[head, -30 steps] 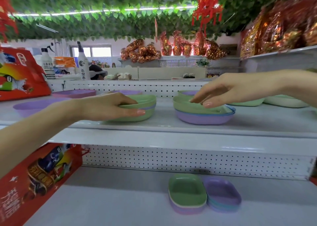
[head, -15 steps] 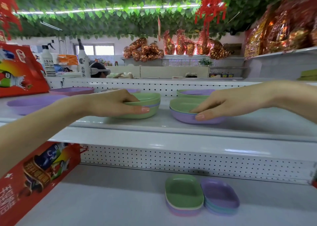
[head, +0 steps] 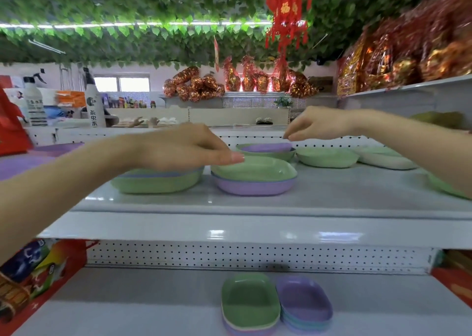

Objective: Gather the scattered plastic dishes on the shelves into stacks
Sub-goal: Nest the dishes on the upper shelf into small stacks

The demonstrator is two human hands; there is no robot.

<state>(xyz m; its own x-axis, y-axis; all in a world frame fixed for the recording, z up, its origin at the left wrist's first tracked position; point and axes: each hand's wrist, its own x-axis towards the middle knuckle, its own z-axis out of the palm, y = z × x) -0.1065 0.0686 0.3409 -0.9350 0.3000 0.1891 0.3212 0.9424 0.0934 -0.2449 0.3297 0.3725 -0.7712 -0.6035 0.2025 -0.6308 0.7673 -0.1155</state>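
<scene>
On the upper shelf (head: 255, 228) a green stack (head: 153, 183) with a purple dish in it stands beside a green dish nested in a purple one (head: 255, 180). My left hand (head: 184, 146) lies flat over the green stack's top, its fingertips reaching toward the neighbouring pile and gripping nothing. My right hand (head: 319, 125) hangs in the air with loose fingers and is empty. It is above a purple dish set in a green one (head: 265, 150) farther back. A single green dish (head: 327, 157) and a pale dish (head: 385, 159) lie to the right.
Purple dishes (head: 25, 164) sit at the far left, and another green dish (head: 444, 187) shows under my right forearm. The lower shelf holds a green-topped stack (head: 249, 302) and a purple-topped stack (head: 304, 302). Red packages (head: 30, 277) stand at the left; spray bottles (head: 93, 103) behind.
My right hand has let go of the green-and-purple pile and risen up and back. My left hand has moved from the green stack's side to over its top.
</scene>
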